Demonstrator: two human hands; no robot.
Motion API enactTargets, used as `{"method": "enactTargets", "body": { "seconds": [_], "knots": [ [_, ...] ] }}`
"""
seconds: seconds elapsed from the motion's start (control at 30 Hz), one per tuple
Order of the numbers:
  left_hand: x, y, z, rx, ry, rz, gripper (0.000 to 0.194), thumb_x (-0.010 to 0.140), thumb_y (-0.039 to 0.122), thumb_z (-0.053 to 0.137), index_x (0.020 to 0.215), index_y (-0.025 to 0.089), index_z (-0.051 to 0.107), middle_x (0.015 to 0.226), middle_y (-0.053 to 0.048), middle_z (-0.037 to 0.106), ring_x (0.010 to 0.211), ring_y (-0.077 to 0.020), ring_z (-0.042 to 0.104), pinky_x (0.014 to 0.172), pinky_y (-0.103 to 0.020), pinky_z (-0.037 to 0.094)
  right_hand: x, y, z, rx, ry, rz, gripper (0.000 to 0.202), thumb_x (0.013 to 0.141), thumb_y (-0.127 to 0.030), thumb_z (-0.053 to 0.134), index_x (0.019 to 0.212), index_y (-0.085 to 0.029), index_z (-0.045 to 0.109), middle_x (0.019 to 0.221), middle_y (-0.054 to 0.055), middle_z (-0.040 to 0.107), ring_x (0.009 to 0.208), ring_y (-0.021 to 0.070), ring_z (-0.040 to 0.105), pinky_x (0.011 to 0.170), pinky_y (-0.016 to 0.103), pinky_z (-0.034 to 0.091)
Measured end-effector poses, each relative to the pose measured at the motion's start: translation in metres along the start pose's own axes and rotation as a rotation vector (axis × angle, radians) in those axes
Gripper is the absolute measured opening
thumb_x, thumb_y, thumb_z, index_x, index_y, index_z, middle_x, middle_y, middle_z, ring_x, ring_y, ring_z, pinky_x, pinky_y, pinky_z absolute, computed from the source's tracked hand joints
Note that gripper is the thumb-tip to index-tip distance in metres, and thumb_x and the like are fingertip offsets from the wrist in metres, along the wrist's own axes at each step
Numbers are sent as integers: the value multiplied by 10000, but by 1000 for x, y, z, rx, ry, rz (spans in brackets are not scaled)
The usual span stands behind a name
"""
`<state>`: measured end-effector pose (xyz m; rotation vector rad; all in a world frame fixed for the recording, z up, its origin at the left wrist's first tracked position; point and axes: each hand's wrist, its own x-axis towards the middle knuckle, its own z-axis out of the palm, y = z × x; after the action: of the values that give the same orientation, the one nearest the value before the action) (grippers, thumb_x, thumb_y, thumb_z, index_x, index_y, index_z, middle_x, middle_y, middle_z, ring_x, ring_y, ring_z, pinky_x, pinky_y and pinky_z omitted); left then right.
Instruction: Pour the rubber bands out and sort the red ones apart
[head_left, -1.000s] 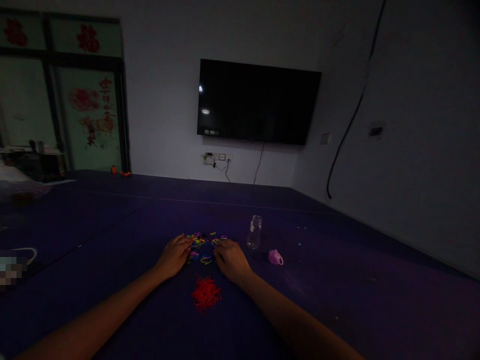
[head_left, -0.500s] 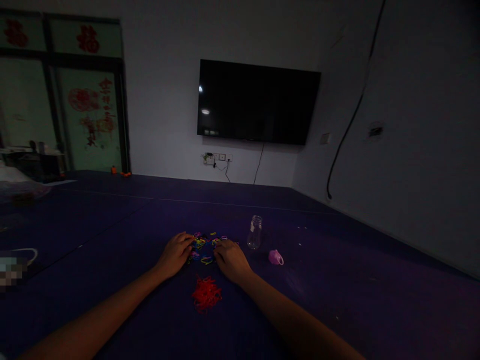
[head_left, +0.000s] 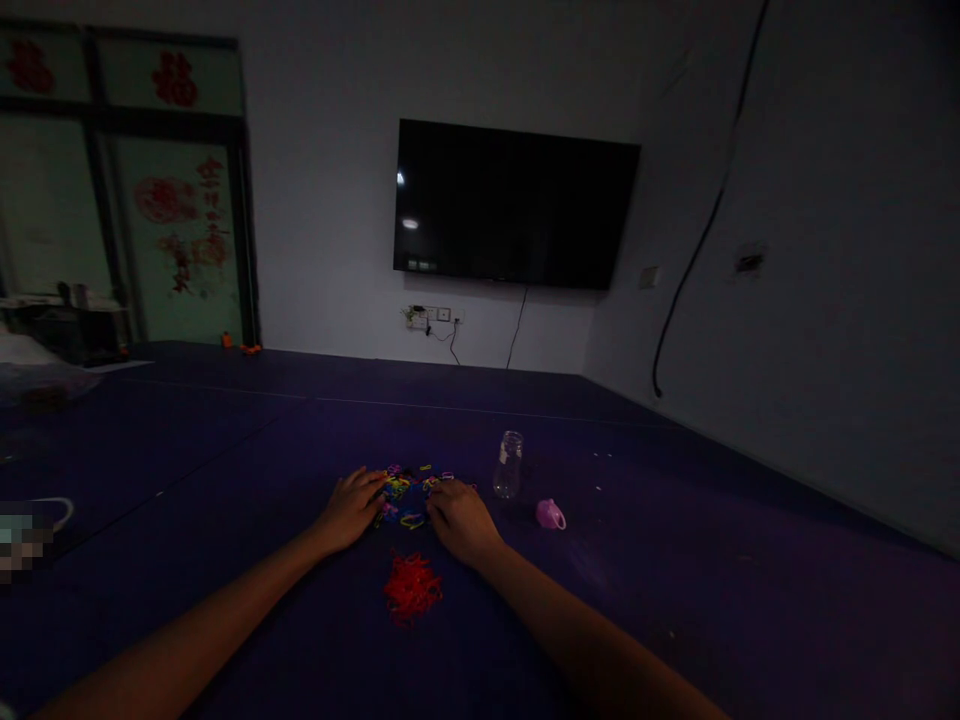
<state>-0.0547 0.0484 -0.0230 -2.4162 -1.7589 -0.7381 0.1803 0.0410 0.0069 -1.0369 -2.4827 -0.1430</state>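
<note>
A loose pile of small rubber bands in mixed colours (head_left: 409, 492) lies on the dark blue surface between my two hands. On its left edge rests my left hand (head_left: 354, 508), palm down, with fingers stretched over the bands. My right hand (head_left: 461, 518) touches the opposite edge, fingers bent a little and apart, and I see nothing held in it. Nearer to me is a separate heap of red rubber bands (head_left: 412, 588). A clear empty bottle (head_left: 508, 468) stands upright and uncapped beyond my right hand. Close to it lies a pink cap with a loop (head_left: 550, 514).
Small white scraps (head_left: 598, 488) are scattered at the right. At the far left are a clear plastic bag (head_left: 45, 378) and a white loop handle (head_left: 66, 510) by a blurred patch. Orange objects (head_left: 227, 340) stand by the door. A television (head_left: 517, 205) hangs on the wall.
Hardly anything differs. Both hands stay at the sides of the mixed pile, and the view has shifted very slightly.
</note>
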Motion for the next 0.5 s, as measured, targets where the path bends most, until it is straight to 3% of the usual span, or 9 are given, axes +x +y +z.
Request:
{"method": "enactTargets", "body": {
  "seconds": [0.5],
  "knots": [
    [-3,1,2,-27,4,-20,435,954,455,257,1225,299,560,1286,-41,576,1296,-282,378,1021,-558,285,0,-1,-2,27,-9,15,226,911,-190,432,865,-181,653,987,66,655,1008,182,553,884,297,387]
  ]
}}
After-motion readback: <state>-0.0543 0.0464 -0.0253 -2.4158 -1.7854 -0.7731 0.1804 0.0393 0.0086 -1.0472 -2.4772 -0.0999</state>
